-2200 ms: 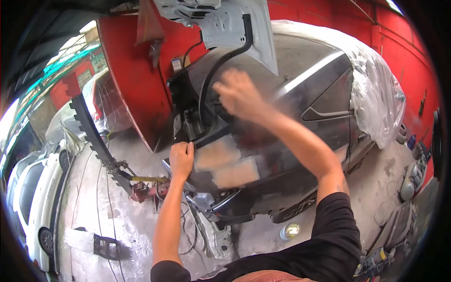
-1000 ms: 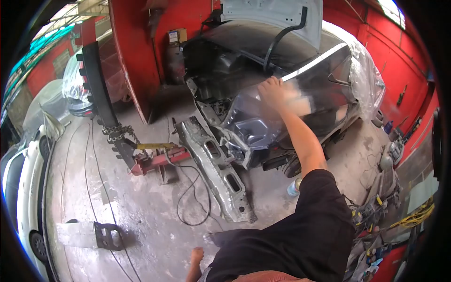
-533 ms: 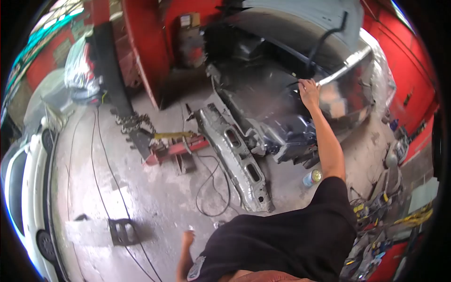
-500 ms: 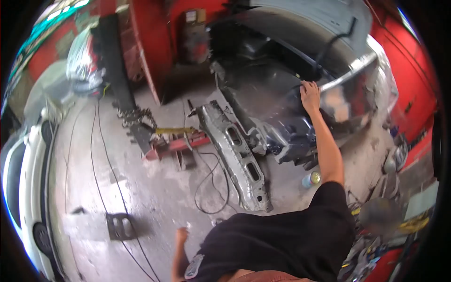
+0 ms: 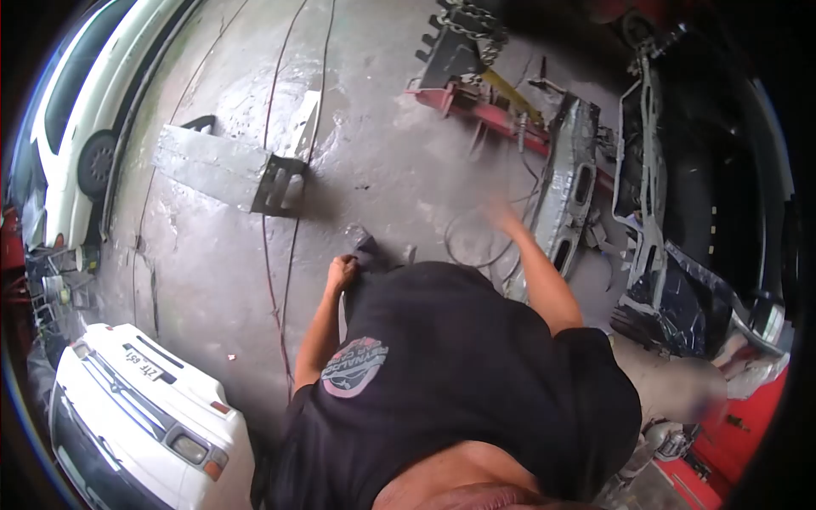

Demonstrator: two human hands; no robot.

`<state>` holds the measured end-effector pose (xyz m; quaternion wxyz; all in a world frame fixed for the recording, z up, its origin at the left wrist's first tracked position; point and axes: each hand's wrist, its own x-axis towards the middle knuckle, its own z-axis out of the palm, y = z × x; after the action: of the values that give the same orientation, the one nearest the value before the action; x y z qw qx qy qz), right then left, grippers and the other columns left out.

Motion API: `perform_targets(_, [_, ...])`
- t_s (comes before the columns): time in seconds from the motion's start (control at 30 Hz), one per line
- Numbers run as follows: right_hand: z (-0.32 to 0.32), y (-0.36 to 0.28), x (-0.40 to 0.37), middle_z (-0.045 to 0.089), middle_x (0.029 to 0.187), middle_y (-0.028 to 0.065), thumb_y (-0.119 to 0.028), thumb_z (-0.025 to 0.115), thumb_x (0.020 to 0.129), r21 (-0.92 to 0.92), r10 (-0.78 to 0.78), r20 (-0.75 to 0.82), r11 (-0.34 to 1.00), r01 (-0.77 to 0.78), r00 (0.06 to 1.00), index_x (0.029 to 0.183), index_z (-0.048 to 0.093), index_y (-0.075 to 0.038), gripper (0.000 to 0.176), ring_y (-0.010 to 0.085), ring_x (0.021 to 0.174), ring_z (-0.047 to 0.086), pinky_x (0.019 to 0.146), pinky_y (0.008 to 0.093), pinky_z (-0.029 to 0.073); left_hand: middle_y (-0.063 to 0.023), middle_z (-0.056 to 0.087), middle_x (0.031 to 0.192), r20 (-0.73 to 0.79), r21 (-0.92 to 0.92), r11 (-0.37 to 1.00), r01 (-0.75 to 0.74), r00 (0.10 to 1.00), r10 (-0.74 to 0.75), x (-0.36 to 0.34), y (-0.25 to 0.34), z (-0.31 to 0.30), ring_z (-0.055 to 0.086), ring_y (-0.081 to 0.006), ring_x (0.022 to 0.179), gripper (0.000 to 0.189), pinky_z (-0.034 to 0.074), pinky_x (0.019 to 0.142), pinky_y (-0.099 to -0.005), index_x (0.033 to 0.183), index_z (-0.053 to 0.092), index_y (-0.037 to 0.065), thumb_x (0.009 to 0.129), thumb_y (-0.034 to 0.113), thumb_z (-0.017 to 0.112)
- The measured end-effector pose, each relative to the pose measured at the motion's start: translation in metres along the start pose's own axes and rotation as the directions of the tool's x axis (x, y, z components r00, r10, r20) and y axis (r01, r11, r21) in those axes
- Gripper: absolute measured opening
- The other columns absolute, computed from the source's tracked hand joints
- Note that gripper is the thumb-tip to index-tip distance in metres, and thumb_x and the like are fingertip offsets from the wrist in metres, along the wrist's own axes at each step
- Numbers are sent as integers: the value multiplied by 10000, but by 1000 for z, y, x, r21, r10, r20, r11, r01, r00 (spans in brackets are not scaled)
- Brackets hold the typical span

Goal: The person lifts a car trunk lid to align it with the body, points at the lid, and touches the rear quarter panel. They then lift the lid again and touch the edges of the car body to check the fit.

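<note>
With twelve at the top of my feed, I have the right hand (image 5: 503,212) just off centre toward two o'clock, too blurred for me to tell whether its grip is spread or pressed together. The metal beam (image 5: 561,183) lies at that hand's three o'clock. The left hand (image 5: 342,270), near nine, has its fingers curled; I can't see whether they pinch anything.

I'd worry about the cable loop (image 5: 448,234) near the right hand: a careless foot could snag it. The beam's slot edges look raw enough to scrape knuckles if the arm swung wide, and shiny patches on the floor (image 5: 365,127) could cost footing.

The beam is scuffed grey, long and boxy, with rounded slots; the panel (image 5: 212,166) at ten is flat, dull silver, black at one end.
</note>
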<state>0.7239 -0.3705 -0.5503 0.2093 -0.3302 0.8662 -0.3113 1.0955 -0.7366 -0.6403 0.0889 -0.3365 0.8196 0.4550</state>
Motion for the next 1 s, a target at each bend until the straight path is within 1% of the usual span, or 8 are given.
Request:
perform_targets(0.13, [87,-39,62,703,1213,256,-219,625,941,-21,88,263,996,-86,961,1272,669,6,402,373,1135,681,953,436,526,-212,771,918,85,-216,909,356,934,-346,47,-32,-109,744,-249,740,388,575,710,-378,1133,724,-55,939,244,570])
perform_targets(0.3, [76,-83,140,725,1157,249,-212,609,952,139,307,289,924,-357,907,1232,694,6,365,365,1074,709,919,433,538,-234,761,891,75,21,939,342,936,-343,160,-147,-195,765,-324,893,320,581,839,-403,1099,767,8,879,178,608])
perform_targets(0.6, [89,-7,306,752,980,218,-239,573,959,126,426,189,883,-452,885,1110,739,-12,319,335,912,738,834,435,556,-192,771,952,233,-264,959,103,972,-40,420,25,-237,739,-220,826,334,586,744,-345,1175,706,-51,947,156,577])
perform_targets(0.67, [86,7,366,710,779,115,-217,583,938,3,535,367,818,-576,761,886,693,7,256,220,657,663,625,420,522,-184,767,955,260,-286,958,15,964,63,470,63,-243,716,-206,787,329,582,721,-342,1196,684,-74,992,156,566])
perform_targets(0.77, [40,-8,457,686,763,158,-229,595,929,93,382,312,899,-428,870,826,652,9,266,281,673,655,649,457,513,-191,763,955,342,-240,971,17,937,68,537,117,-268,720,-218,788,337,579,715,-338,1190,686,-74,1005,184,576])
perform_targets(0.8, [37,17,499,663,799,225,-256,592,943,-29,-55,237,998,64,970,826,640,0,286,351,724,648,699,485,506,-191,764,959,323,-216,976,33,945,40,569,139,-279,722,-221,796,348,576,721,-344,1188,690,-74,1003,196,571])
perform_targets(0.87, [-6,-10,569,687,915,256,-275,577,974,54,196,262,975,-217,945,923,691,-18,286,399,849,682,777,486,514,-181,769,970,333,-213,972,95,943,-20,624,130,-297,723,-226,825,378,566,749,-354,1189,696,-66,992,226,559])
perform_targets(1.0, [-88,-71,685,732,1089,238,-271,599,978,195,144,68,969,-154,987,1173,723,-16,344,375,1030,710,894,435,540,-115,747,958,188,-262,927,270,956,-225,709,203,-356,602,-125,676,355,482,534,-284,1241,677,12,1017,261,559])
